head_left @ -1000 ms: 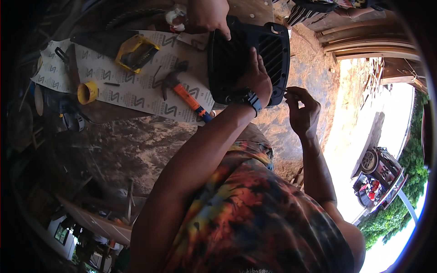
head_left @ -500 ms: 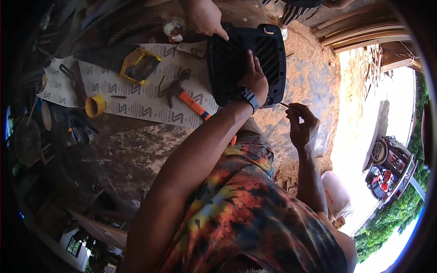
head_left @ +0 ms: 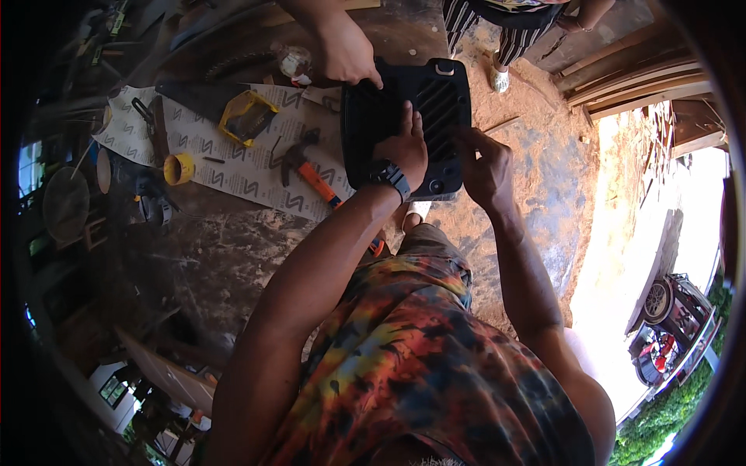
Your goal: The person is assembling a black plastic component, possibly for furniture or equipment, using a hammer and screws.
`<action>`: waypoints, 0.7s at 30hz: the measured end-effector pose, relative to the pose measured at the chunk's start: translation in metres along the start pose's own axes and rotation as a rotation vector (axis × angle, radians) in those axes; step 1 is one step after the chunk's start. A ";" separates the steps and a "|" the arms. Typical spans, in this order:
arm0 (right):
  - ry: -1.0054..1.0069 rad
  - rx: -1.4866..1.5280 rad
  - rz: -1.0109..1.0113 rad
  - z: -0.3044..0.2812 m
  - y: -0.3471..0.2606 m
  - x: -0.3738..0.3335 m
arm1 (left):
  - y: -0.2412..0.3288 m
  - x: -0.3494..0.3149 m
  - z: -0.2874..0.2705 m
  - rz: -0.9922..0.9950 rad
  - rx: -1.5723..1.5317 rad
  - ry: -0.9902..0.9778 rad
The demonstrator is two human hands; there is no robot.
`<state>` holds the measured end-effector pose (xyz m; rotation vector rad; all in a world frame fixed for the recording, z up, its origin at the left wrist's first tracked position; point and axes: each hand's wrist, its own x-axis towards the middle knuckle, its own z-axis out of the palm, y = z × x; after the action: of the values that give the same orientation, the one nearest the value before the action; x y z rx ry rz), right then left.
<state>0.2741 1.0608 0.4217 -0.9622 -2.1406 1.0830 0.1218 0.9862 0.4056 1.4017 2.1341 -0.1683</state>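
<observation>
A black ribbed plastic panel [head_left: 440,101] with rounded corners lies at the bench's right end. My left hand [head_left: 402,154] rests flat on its middle, fingers stretched forward. At the panel's right edge, my right hand [head_left: 489,167] is closed in a pinch; the thin, pointed, pencil-like stick seen in it earlier is mostly hidden now. Another person's hand [head_left: 348,54] reaches in from the far side and touches the panel's far left corner. Left of the panel, a claw hammer [head_left: 312,175] with an orange handle lies on a printed white sheet [head_left: 225,171].
On the sheet stand a yellow tape roll [head_left: 178,168] and a yellow-handled saw [head_left: 247,120]. A clear jar [head_left: 294,64] sits behind. A power tool [head_left: 151,203] lies at left. A person in striped trousers [head_left: 519,40] stands far right, near stacked boards [head_left: 645,78].
My right hand has moved forward along the panel's right edge. My left hand still presses the panel. The view has shifted, showing more of the person at far right.
</observation>
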 end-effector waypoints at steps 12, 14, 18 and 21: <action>-0.246 -0.241 -0.460 0.072 0.023 0.116 | -0.001 0.002 0.018 -0.030 -0.050 0.201; -0.328 -0.305 -0.489 0.082 0.029 0.127 | -0.001 0.001 0.020 -0.071 -0.064 0.277; -0.345 -0.539 -0.719 0.104 0.044 0.148 | -0.006 -0.002 0.022 -0.095 -0.064 0.367; -0.400 -0.619 -0.949 0.115 0.050 0.162 | -0.010 -0.005 0.017 -0.058 -0.123 0.342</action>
<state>0.1122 1.1594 0.3438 0.1612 -2.8272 0.1293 0.1213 0.9707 0.3925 1.3761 2.4154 0.1921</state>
